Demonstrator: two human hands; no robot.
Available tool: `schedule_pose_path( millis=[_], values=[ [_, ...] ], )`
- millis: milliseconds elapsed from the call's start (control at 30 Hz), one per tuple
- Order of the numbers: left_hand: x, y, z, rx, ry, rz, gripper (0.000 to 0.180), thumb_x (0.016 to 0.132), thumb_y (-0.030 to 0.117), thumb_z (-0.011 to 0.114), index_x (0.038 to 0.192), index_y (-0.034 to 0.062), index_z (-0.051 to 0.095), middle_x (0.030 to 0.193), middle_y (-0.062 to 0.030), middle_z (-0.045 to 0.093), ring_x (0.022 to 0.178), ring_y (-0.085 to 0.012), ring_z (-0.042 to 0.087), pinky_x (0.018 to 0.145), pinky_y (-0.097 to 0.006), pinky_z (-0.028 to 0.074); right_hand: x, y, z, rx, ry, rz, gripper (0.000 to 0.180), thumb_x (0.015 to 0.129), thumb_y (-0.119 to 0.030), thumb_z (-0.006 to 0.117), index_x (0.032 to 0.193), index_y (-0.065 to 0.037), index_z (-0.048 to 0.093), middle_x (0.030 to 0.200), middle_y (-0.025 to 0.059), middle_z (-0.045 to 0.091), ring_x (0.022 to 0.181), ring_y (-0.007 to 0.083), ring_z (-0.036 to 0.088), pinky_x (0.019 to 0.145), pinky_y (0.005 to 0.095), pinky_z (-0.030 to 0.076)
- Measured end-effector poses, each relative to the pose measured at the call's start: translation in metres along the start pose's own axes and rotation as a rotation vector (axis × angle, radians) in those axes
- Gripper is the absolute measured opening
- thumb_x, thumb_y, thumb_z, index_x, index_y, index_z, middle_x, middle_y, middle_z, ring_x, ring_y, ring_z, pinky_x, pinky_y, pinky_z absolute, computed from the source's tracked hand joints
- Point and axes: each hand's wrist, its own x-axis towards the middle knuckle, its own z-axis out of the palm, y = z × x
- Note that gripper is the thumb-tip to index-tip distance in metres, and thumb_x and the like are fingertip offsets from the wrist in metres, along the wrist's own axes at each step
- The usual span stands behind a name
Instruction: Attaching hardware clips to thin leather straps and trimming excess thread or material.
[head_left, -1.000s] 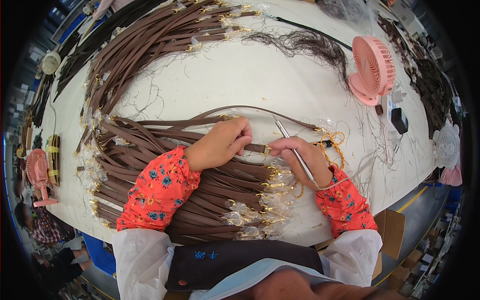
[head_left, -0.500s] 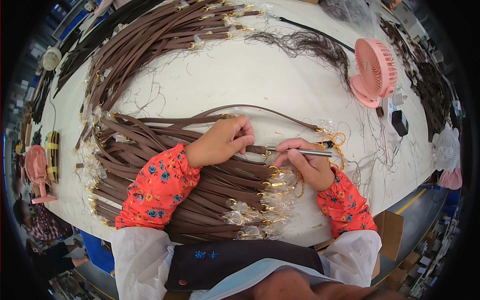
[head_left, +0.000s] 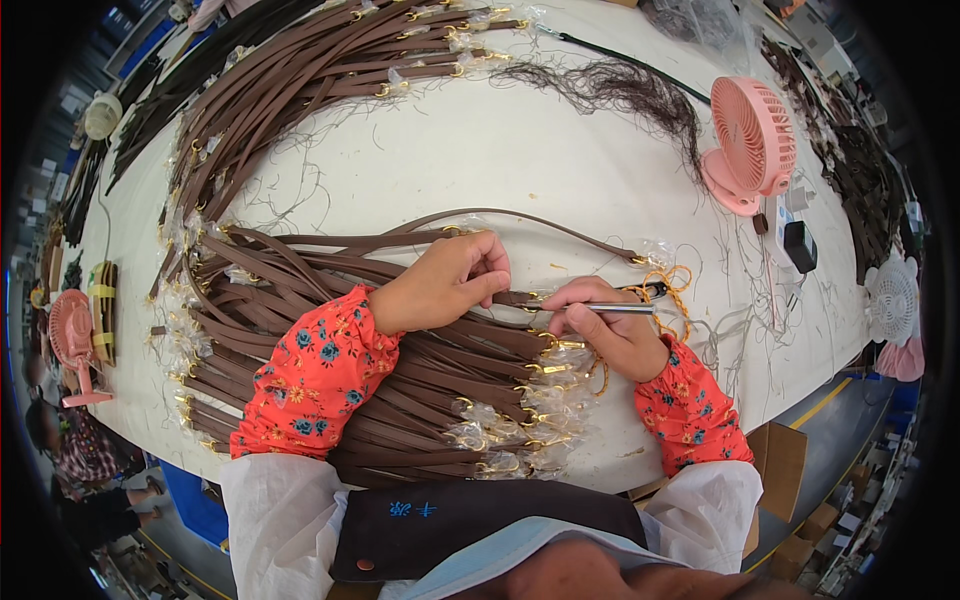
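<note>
Right hand (head_left: 610, 335) rolled, metal tool (head_left: 620, 309) now level (pinched) | left hand (head_left: 445, 285) pinching one brown strap (head_left: 520, 298)

Brown straps (head_left: 400, 375) – red floral sleeves (head_left: 310, 385) – pink fan (head_left: 752, 140)

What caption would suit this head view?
Left hand pins a brown strap while right hand works it with a metal tool.

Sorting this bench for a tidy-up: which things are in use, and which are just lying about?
In use:
left hand
right hand
slim silver metal tool
brown leather strap

Lying about:
pink desk fan
dark thread tangle
far brown strap pile
</note>
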Motion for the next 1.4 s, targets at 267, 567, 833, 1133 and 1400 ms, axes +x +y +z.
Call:
schedule_pose_path(
  millis=[267, 567, 833, 1133, 1400],
  values=[
    [-0.0005, 0.0022, 0.0, 0.006, -0.003, -0.012, 0.011, 0.095, 0.01, 0.058, 0.092, 0.0018, 0.05, 0.079, -0.0003, 0.055, 0.069, -0.0062, 0.052, 0.062, -0.021, 0.044, 0.0013, -0.0011, 0.0001, -0.047, -0.007, -0.006, 0.027, 0.101, -0.025, 0.05, 0.113, -0.005, 0.062, 0.087, 0.0029, 0.069, 0.092, 0.0156, 0.058, 0.088, 0.0335, 0.042],
    [-0.0004, -0.0001, -0.0004, -0.014, -0.002, -0.009, 0.012, 0.095, 0.009, 0.058, 0.092, 0.0018, 0.05, 0.079, -0.0001, 0.055, 0.069, -0.0062, 0.052, 0.062, -0.021, 0.044, 0.0008, 0.0014, 0.0008, -0.042, 0.0, -0.004, 0.026, 0.101, -0.025, 0.05, 0.113, -0.005, 0.062, 0.087, 0.003, 0.069, 0.092, 0.0157, 0.058, 0.088, 0.0334, 0.042],
    [-0.0001, 0.0014, -0.0004, -0.021, -0.011, -0.006, 0.011, 0.095, 0.009, 0.058, 0.092, 0.0018, 0.05, 0.08, -0.0001, 0.055, 0.069, -0.0062, 0.052, 0.062, -0.021, 0.044, 0.0009, 0.0001, 0.0, -0.036, -0.002, 0.006, 0.027, 0.101, -0.026, 0.05, 0.113, -0.005, 0.062, 0.087, 0.0032, 0.069, 0.092, 0.0156, 0.058, 0.088, 0.0333, 0.042],
    [-0.0005, 0.001, -0.0001, 0.001, -0.001, -0.009, 0.012, 0.095, 0.009, 0.058, 0.092, 0.0016, 0.05, 0.08, 0.0, 0.054, 0.069, -0.006, 0.052, 0.062, -0.021, 0.044, 0.0005, 0.0022, 0.0009, -0.02, 0.004, 0.003, 0.028, 0.101, -0.027, 0.05, 0.112, -0.005, 0.062, 0.087, 0.0031, 0.069, 0.092, 0.0154, 0.058, 0.088, 0.0334, 0.042],
    [-0.0005, 0.002, 0.0, -0.017, 0.005, -0.007, 0.011, 0.095, 0.009, 0.058, 0.092, 0.0013, 0.05, 0.079, 0.0001, 0.055, 0.068, -0.0058, 0.052, 0.062, -0.021, 0.044, 0.0011, 0.0001, 0.0006, -0.044, -0.001, -0.026, 0.028, 0.101, -0.026, 0.049, 0.112, -0.005, 0.063, 0.085, 0.003, 0.069, 0.091, 0.0161, 0.06, 0.088, 0.0334, 0.043]
  ],
)
